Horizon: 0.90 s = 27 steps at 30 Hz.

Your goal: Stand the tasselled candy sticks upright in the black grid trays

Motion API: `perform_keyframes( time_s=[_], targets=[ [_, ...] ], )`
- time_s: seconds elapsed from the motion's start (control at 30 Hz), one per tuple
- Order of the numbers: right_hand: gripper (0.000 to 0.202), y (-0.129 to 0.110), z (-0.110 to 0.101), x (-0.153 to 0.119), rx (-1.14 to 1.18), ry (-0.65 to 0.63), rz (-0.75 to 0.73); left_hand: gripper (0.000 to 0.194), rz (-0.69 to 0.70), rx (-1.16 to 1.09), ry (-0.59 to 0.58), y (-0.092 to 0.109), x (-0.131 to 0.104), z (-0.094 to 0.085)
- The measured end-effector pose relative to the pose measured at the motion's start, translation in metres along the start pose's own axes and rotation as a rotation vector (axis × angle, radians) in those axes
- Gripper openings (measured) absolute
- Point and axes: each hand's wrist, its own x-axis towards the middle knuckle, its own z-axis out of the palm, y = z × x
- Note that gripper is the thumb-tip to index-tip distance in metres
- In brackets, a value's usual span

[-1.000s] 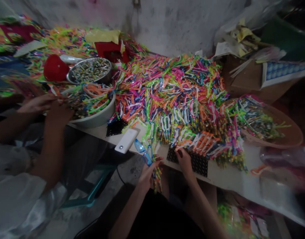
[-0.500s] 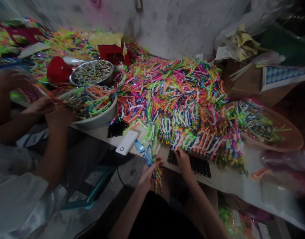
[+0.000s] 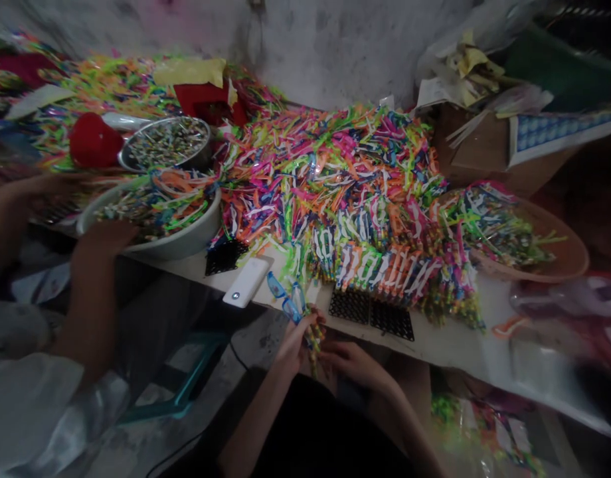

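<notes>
My left hand (image 3: 293,342) is closed round a bundle of thin colourful sticks (image 3: 313,342) with blue and green tops, held in front of the table edge. Beside it on the right, my right hand (image 3: 352,362) has its fingertips at the lower part of the bundle; whether they grip something is too blurred to tell. Blue glossy pieces (image 3: 285,299) stick up above my left hand. Behind, rows of similar bundled sticks (image 3: 385,272) lie at the front of a big multicoloured heap (image 3: 330,159).
Black grid mats (image 3: 370,315) and a white power bank (image 3: 246,282) lie along the table edge (image 3: 445,352). A white basin (image 3: 180,242) and metal bowl (image 3: 198,156) stand left, an orange basin (image 3: 567,249) right. Another person's arm (image 3: 93,299) reaches in at the left.
My right hand has moved from the rows on the table down and left to the bundle in my left hand. The other person's hands have moved apart. The view has shifted slightly.
</notes>
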Motion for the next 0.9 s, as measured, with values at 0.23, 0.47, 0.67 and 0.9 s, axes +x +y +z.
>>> perform_keyframes(
  time_s=[0.23,0.47,0.67,0.9],
  targets=[
    [0.025,-0.002,0.005,-0.008,0.096,0.079,-0.011,0.025,0.004,-0.018,-0.190,0.003,-0.005,0.005],
    [0.018,-0.017,-0.009,-0.020,-0.229,0.258,-0.050,0.022,-0.043,-0.020,-0.320,0.008,-0.013,0.002],
    [0.017,-0.021,-0.032,-0.032,-0.474,0.334,-0.085,0.031,-0.123,0.118,-0.503,0.010,-0.019,0.004],
    [0.018,-0.025,-0.051,-0.046,-0.650,0.392,-0.084,0.047,-0.157,0.143,-0.457,0.002,-0.027,0.006]
  ],
)
